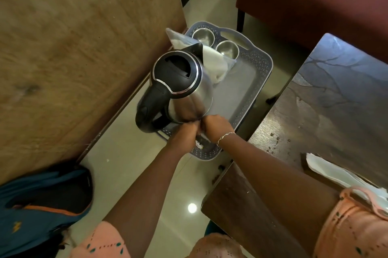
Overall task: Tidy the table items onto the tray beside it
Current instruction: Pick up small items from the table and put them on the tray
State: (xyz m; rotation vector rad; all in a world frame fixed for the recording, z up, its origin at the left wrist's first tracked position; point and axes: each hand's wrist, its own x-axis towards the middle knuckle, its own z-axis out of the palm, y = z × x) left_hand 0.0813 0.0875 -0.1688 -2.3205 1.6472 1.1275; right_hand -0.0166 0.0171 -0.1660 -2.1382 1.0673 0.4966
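The dark, marble-patterned wooden table (pixel 327 110) stands to the right, with a white folded paper or cloth (pixel 327 168) lying on it. Beside it sits the grey perforated plastic tray (pixel 262 62). The stainless-steel electric kettle with the black lid and handle (pixel 189 94) is at the tray's near end, blurred, so whether it rests there I cannot tell. Behind it lie a clear plastic bag of white contents (pixel 214 62) and two small steel bowls (pixel 203 36). The left hand (pixel 184 131) and right hand (pixel 216 126) meet, fingers curled, at the kettle's foot; what they grasp is hidden. The kettle looks rigid, smooth-sided and probably weighty, so the black handle seems the surest hold.
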